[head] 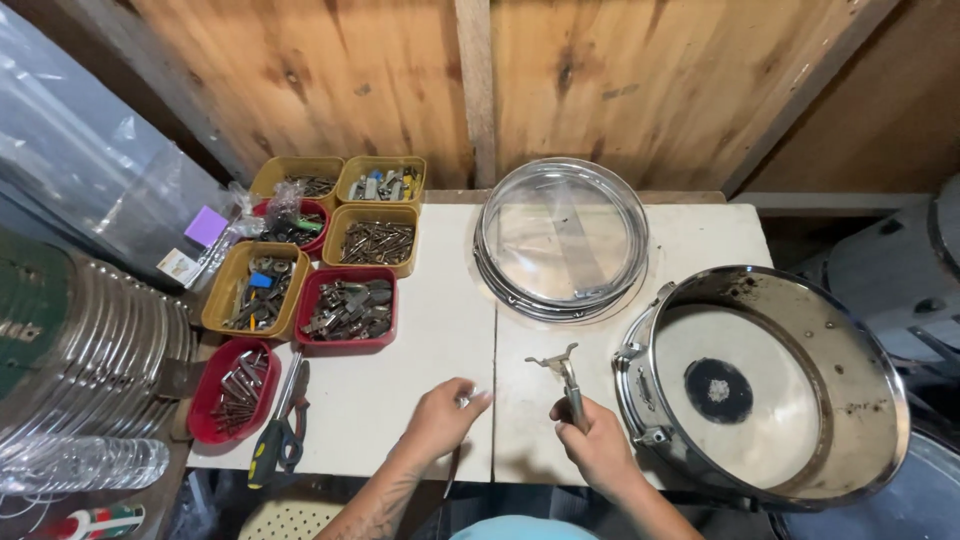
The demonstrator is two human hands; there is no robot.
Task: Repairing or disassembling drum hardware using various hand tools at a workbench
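drum key [566, 372] in right hand [597, 447]; seven trays [348, 345]

White table [440, 300] carries parts trays [348, 310], clear drumhead hoops [560, 240], a snare drum shell [770, 385]; pliers [285, 420] at its edge

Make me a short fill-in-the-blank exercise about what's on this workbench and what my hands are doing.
1. The right hand holds a metal ____ key.
2. The drum shell lies to the ____ of the right hand.
3. The left hand pinches a small ____ part.
4. Trays of hardware are yellow or ____.

Missing words: drum; right; metal; red
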